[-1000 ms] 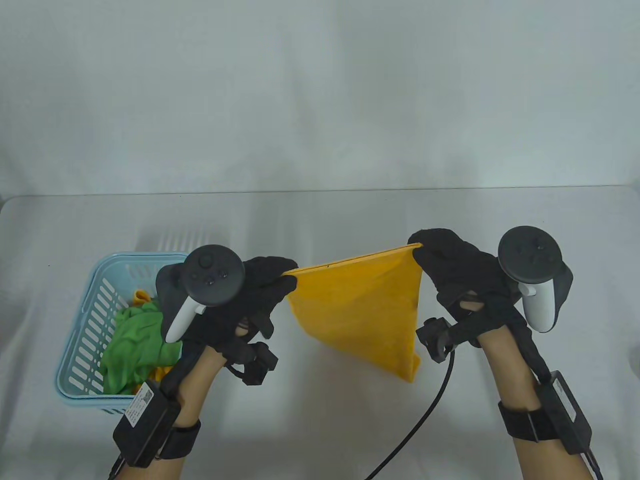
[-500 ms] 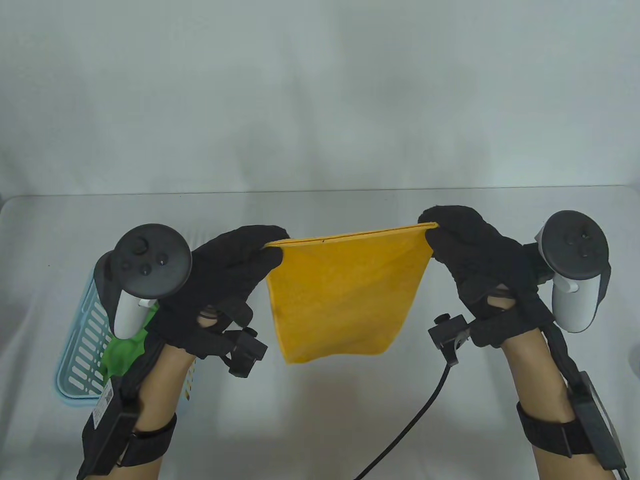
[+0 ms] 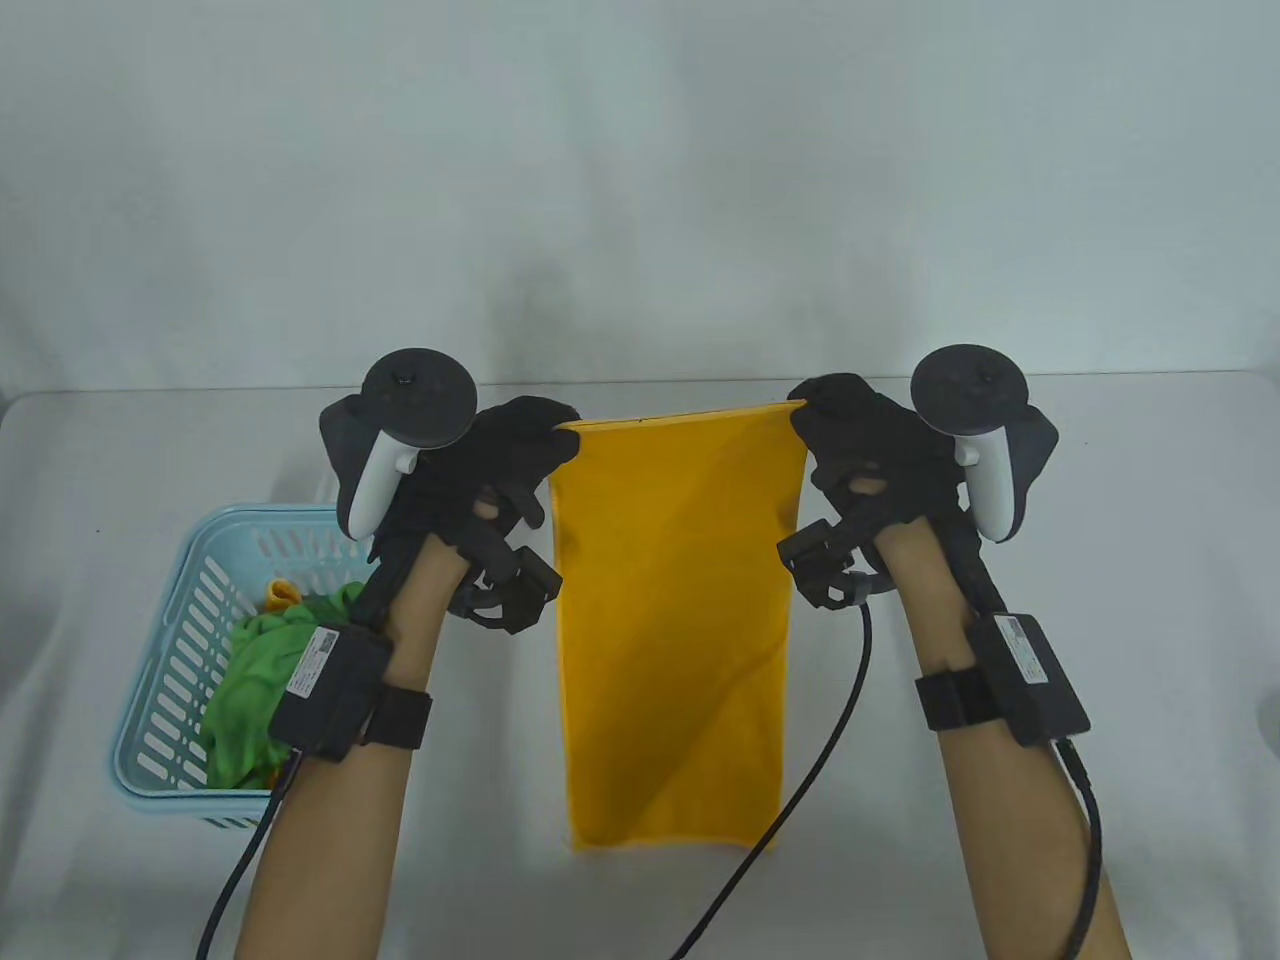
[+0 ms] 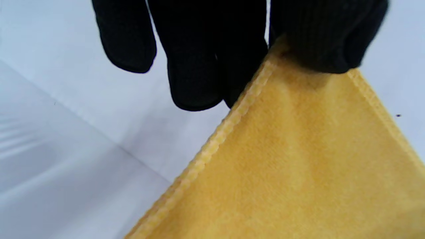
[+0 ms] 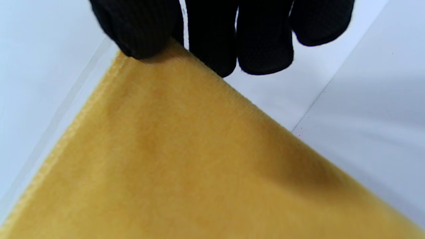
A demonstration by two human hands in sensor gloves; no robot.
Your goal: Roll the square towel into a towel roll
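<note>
Table view: the yellow square towel (image 3: pixel 672 620) is stretched lengthwise over the middle of the grey worktop (image 3: pixel 1000 520), its far edge raised and held at both corners, its near edge lying toward the bottom of the view. The left hand (image 3: pixel 505 455) pinches the far left corner; the right hand (image 3: pixel 862 450) pinches the far right corner. Each hand carries a tracker on its back, and cables run from both wrists toward the near edge.

Left wrist view: thumb and fingers (image 4: pixel 196 66) close on the stitched corner of the towel (image 4: pixel 298 166), with the remaining fingers hanging loosely curled beside it.

Right wrist view: the thumb (image 5: pixel 139 30) presses the corner of the towel (image 5: pixel 199 166) against the fingers behind it; the cloth slopes away from the grip, taut and smooth.

At the left of the worktop, well apart from the towel, stands a light blue basket (image 3: pixel 180 640) holding a crumpled green cloth (image 3: pixel 255 690) and a scrap of orange cloth (image 3: pixel 280 595).
</note>
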